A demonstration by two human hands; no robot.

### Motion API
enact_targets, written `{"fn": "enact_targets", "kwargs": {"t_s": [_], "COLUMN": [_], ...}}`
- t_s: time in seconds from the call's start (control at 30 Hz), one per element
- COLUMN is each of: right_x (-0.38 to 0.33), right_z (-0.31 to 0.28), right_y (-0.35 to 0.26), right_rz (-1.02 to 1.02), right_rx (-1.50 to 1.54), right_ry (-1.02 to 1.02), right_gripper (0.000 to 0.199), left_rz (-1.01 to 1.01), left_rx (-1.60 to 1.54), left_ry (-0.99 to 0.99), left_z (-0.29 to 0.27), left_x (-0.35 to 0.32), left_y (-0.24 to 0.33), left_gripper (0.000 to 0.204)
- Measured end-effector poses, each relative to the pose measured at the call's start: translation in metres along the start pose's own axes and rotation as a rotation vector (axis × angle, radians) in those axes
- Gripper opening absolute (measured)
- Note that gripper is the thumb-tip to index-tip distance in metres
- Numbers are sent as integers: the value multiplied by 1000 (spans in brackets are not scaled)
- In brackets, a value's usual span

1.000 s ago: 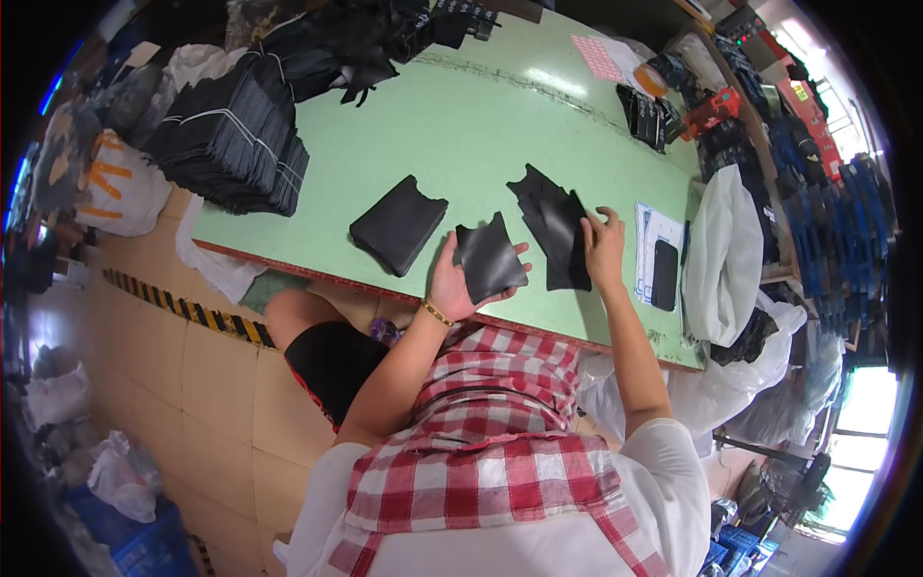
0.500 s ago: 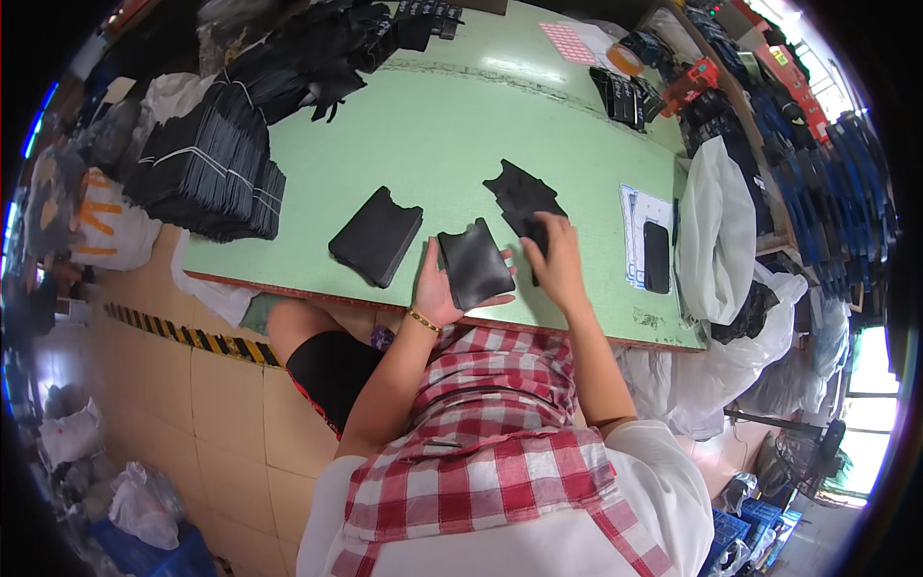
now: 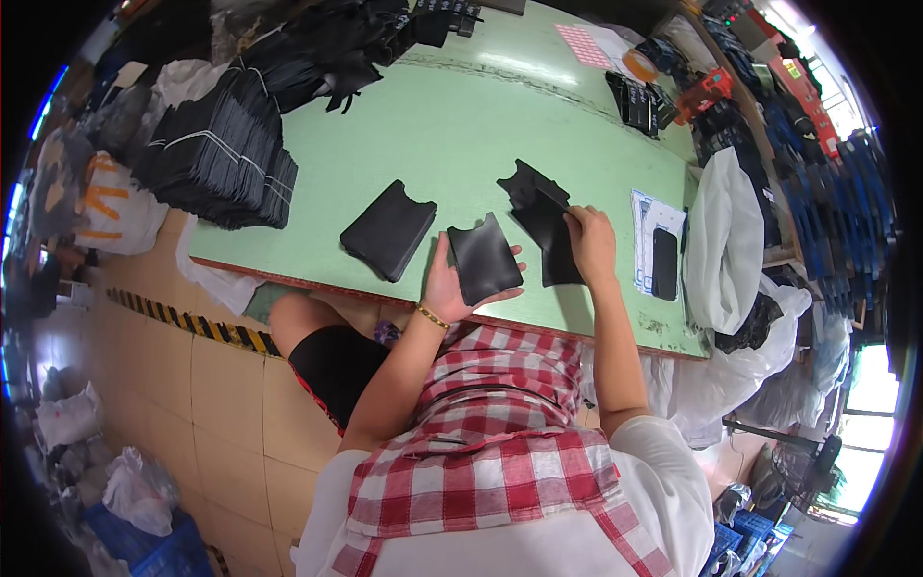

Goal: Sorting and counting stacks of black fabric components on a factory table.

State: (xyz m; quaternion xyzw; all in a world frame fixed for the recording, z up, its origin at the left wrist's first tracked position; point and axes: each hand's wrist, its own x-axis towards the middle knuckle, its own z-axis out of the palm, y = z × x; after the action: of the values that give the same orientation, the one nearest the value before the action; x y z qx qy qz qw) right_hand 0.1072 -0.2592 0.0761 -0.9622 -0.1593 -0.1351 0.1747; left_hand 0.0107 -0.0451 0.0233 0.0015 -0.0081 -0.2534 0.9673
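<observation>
My left hand (image 3: pixel 445 291) lies palm up at the near edge of the table, bearing a smooth black sleeve-like piece (image 3: pixel 485 258) with a notched top; thumb and fingertips show at its sides. To the right, my right hand (image 3: pixel 593 242) pinches the edge of another black piece (image 3: pixel 550 234), which hangs over or rests on the small spread of similar pieces (image 3: pixel 525 183). How far it is lifted I cannot tell. Left of my left hand sits a neat stack of the same notched black pieces (image 3: pixel 388 231).
The green table (image 3: pixel 442 125) holds a large string-tied bundle of black pieces (image 3: pixel 216 154) at left and a black heap (image 3: pixel 327 48) behind it. A phone (image 3: pixel 664 263) lies on papers at right, beside a white plastic bag (image 3: pixel 723 240). Tape (image 3: pixel 639 65) and an orange-red tool (image 3: pixel 703 94) sit far right.
My right hand has moved slightly right and now pinches a black piece by its edge, drawn out from the right-hand spread. The left hand still bears its piece. The view has shifted a little.
</observation>
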Motion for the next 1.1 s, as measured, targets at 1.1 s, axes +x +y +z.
{"fn": "enact_targets", "kwargs": {"t_s": [1.1], "right_x": [-26], "right_z": [-32], "right_y": [-42], "right_rz": [258], "right_rx": [1095], "right_ry": [-153], "right_gripper": [14], "left_rz": [50], "left_rx": [14], "left_ry": [181], "left_z": [15], "left_x": [-1], "left_y": [-1], "left_gripper": [81]}}
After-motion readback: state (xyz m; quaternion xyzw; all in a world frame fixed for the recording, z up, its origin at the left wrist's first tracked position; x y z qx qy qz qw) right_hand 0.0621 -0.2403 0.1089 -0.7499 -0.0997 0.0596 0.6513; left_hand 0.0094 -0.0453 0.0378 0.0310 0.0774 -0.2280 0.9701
